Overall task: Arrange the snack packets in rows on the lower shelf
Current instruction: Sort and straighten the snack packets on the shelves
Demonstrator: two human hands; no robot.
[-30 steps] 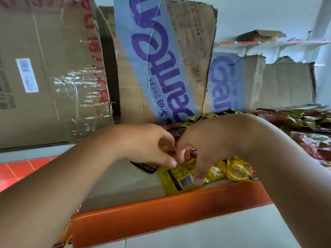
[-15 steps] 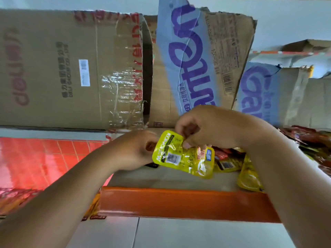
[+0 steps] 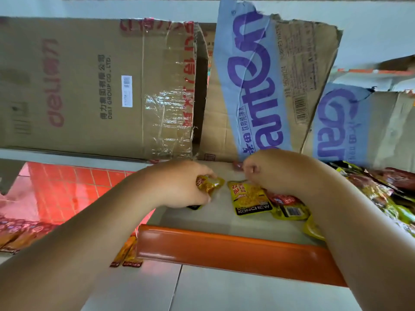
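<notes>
My left hand [image 3: 184, 185] grips a small golden-yellow snack packet [image 3: 210, 184] low over the grey shelf board [image 3: 215, 217]. A black packet corner peeks out under that hand. Beside it, a yellow KONCHEW packet [image 3: 249, 197] lies face up on the shelf. My right hand [image 3: 276, 171] hovers over its top edge with fingers curled; whether it pinches the packet is unclear. Under my right wrist lie a red packet [image 3: 284, 199] and another yellow packet [image 3: 292, 213]. A heap of mixed snack packets [image 3: 381, 189] fills the shelf to the right.
An orange rail [image 3: 224, 248] fronts the shelf. Behind stand a taped cardboard box [image 3: 96, 86] and torn blue-printed cartons [image 3: 265, 86]. Red floor tiles [image 3: 74, 189] show at left, with orange packets [image 3: 128, 254] below the shelf's left end.
The yellow packet held up between both hands half a second ago now lies face up on the shelf. My left hand has moved down and grips a golden packet.
</notes>
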